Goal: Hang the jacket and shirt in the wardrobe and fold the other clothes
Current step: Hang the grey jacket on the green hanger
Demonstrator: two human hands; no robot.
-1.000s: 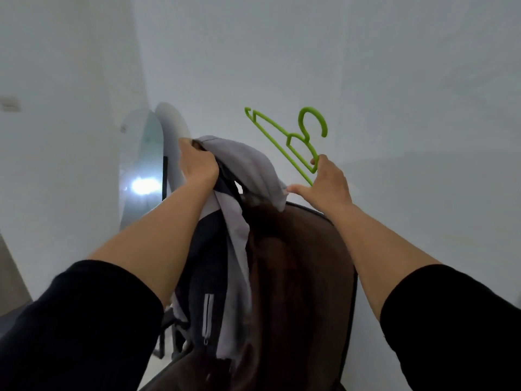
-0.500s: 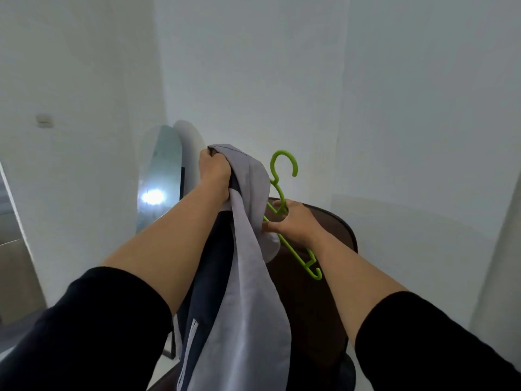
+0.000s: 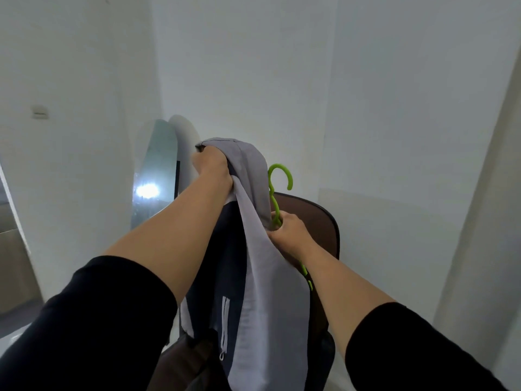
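A grey and dark navy jacket (image 3: 270,303) with a white zip hangs in front of me. My left hand (image 3: 212,164) grips it at the top, near the collar, and holds it up. My right hand (image 3: 287,233) is closed around a green plastic hanger (image 3: 277,190) just below its hook. The hook points up beside the jacket's grey fabric. One hanger arm is tucked into the jacket, the other end shows below my right wrist.
A brown chair back (image 3: 318,221) stands directly behind the jacket. An oval mirror (image 3: 156,176) leans against the white wall on the left, with a bright reflection in it. White walls meet in a corner ahead. A doorway opening (image 3: 11,249) is at far left.
My right hand brought the hanger down from up high and turned it hook-up against the jacket. My left hand raised the jacket higher, so more of it hangs free.
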